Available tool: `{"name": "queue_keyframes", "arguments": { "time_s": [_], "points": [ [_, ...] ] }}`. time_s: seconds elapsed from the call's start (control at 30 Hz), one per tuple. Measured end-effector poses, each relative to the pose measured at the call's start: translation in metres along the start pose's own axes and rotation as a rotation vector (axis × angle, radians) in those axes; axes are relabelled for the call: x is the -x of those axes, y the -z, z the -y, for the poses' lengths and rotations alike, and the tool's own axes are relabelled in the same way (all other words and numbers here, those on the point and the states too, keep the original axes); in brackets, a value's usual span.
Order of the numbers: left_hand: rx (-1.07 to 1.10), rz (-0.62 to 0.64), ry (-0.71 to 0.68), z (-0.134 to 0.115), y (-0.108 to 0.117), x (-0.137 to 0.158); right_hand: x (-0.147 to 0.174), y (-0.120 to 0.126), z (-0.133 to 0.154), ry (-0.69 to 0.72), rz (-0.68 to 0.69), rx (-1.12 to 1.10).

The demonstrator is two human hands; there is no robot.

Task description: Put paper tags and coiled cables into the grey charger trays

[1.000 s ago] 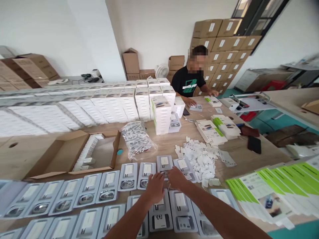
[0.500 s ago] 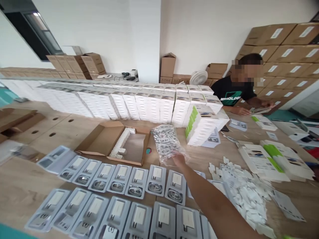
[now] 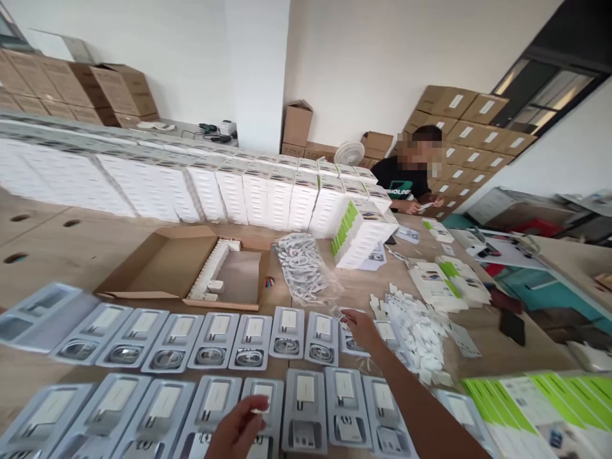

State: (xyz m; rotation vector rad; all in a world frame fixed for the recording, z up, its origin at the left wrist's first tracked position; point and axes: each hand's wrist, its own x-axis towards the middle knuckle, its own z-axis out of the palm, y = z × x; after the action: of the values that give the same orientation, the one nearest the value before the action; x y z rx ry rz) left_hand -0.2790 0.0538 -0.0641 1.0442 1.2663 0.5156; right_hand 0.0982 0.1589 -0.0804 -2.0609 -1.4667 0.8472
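Observation:
My right hand (image 3: 358,326) pinches a small pale coil, apparently a charging cable (image 3: 337,313), above the far row of trays. Just beyond it lies a clear plastic bag of white cables (image 3: 306,264). My left hand (image 3: 239,426) has come in at the bottom, fingers loosely bent and apart, with nothing visible in them, over a tray of the near row. Grey plastic trays stand in two rows. A far-row tray (image 3: 248,342) holds a white charger plug (image 3: 255,329) and a coiled cable; a near-row tray (image 3: 305,411) also holds a plug.
An open cardboard box (image 3: 157,261) with white chargers lies left of the bag. Long stacks of white boxes (image 3: 258,197) line the back. White scraps (image 3: 415,335) are piled right of the trays, and green-and-white packages (image 3: 540,408) lie lower right. A co-worker (image 3: 401,182) sits across the table.
My right hand has drawn back from the cable bag with a small coil in its fingers. My left hand has entered at the bottom. The view has turned rightward.

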Motion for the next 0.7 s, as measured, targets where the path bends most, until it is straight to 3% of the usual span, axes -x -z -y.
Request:
{"name": "queue_keyframes", "arguments": {
  "time_s": [0.17, 0.3, 0.47, 0.6, 0.7],
  "points": [
    [-0.014, 0.019, -0.138, -0.056, -0.069, -0.024, 0.079, 0.048, 0.018, 0.188, 0.222, -0.152],
    [0.010, 0.188, -0.163, -0.090, -0.137, -0.038, 0.120, 0.088, 0.025, 0.424, 0.358, -0.118],
    [0.194, 0.355, -0.002, -0.094, -0.200, -0.026, 0.130, 0.124, -0.004, 0.608, 0.293, 0.147],
    [0.315, 0.538, 0.135, -0.094, -0.229, -0.014, 0.132, 0.146, -0.036, 0.730, 0.228, 0.444],
    [0.324, 0.592, 0.163, -0.101, -0.246, -0.016, 0.134, 0.159, -0.047, 0.798, 0.108, 0.603]
  ]
}}
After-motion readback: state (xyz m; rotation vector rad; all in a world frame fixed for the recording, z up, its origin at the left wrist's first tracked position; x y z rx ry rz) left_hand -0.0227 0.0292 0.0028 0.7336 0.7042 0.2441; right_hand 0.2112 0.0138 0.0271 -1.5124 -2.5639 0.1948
